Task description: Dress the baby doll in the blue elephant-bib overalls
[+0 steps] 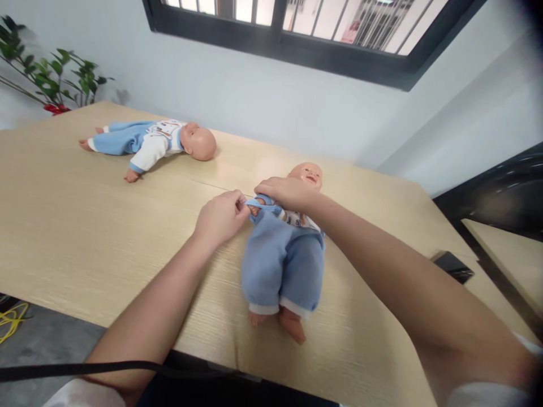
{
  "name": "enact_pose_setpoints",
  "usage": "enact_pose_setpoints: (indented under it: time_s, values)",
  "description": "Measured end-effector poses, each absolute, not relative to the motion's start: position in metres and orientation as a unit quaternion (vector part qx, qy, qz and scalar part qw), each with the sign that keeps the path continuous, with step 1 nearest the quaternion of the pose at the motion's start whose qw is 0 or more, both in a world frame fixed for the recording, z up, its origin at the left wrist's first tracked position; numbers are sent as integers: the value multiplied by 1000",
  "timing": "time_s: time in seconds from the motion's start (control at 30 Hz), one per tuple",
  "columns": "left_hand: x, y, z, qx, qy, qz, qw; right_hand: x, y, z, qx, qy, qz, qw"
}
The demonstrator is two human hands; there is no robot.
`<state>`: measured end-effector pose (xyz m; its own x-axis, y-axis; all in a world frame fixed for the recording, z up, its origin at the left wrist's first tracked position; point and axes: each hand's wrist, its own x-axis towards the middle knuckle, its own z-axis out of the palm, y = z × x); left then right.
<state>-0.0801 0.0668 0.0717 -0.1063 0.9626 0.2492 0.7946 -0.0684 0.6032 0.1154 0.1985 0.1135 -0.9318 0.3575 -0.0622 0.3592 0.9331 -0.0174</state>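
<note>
A baby doll point(283, 260) in blue trousers and a printed white top lies on its back in front of me, feet toward me. My left hand point(223, 217) pinches the blue cuff point(257, 204) of one sleeve and stretches it out sideways. The doll's small hand shows inside the pulled cuff. Across the doll's upper chest lies my right hand point(288, 192), its fingers curled over the same arm near the shoulder. It covers part of the sleeve, the chest and the side of the head.
A second doll point(144, 138) in matching clothes lies at the back left of the wooden table point(106, 226). A dark flat object point(453, 267) rests near the right edge. Behind are a wall, a barred window point(275, 34) and a plant point(55, 73). A black cable point(85, 369) crosses my left forearm.
</note>
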Motion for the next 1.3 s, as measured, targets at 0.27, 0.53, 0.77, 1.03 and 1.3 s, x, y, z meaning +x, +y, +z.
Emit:
enact_pose_setpoints:
  time_s: [0.27,0.53,0.77,1.03,1.3]
  values:
    - [-87,85,42,642,636,374,208,117,198,105,181,982,-54,-1]
    - [-83,102,9,616,567,473,273,122,188,105,290,948,-106,-70]
    - [-80,105,1,607,565,489,269,124,160,113,370,925,-81,12]
    - [-77,109,5,625,514,500,310,123,161,117,317,941,92,-72]
    - [-74,117,-7,609,500,513,340,106,165,109,328,929,171,-8]
